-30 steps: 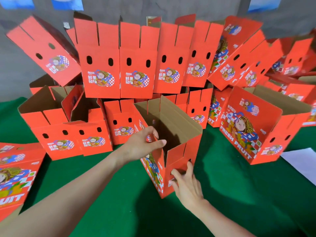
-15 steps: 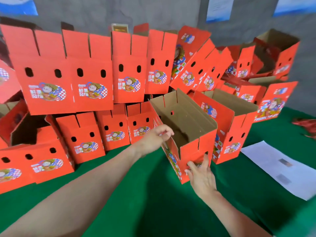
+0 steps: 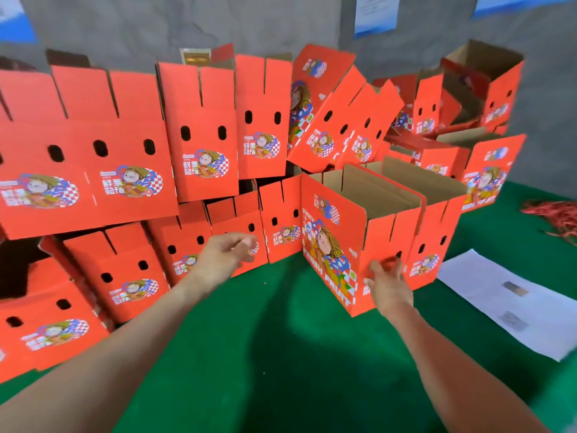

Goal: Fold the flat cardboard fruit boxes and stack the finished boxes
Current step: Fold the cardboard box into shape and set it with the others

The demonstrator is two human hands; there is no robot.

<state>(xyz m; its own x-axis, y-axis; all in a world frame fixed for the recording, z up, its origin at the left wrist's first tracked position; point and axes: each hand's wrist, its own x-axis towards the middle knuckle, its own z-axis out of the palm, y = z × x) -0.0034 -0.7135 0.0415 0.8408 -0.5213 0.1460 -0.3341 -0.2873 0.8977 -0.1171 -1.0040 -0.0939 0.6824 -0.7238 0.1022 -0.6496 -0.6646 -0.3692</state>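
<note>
Green cloth (image 3: 281, 339) covers our table, and a grey wall (image 3: 125, 26) stands behind the big pile of red boxes (image 3: 199, 157). Our open box (image 3: 334, 245) stands on the cloth just in front of the pile's right end, close beside the last box there. Its mouth points up, with the top flaps standing tall. Its long way seems to run from us back toward the pile, so the short end with the holes faces us. Our right hand (image 3: 388, 282) lies flat on that short end, fingers straight and spread, pressing and not grabbing. Our left hand (image 3: 224, 254) hangs in the air in front of the pile's middle, loosely curled, holding nothing and apart from the box. We think this box is folded and now needs to join the pile. To do that well, we should push low and slow so it does not tip. We should also bring the left hand to its long side to keep it straight.
</note>
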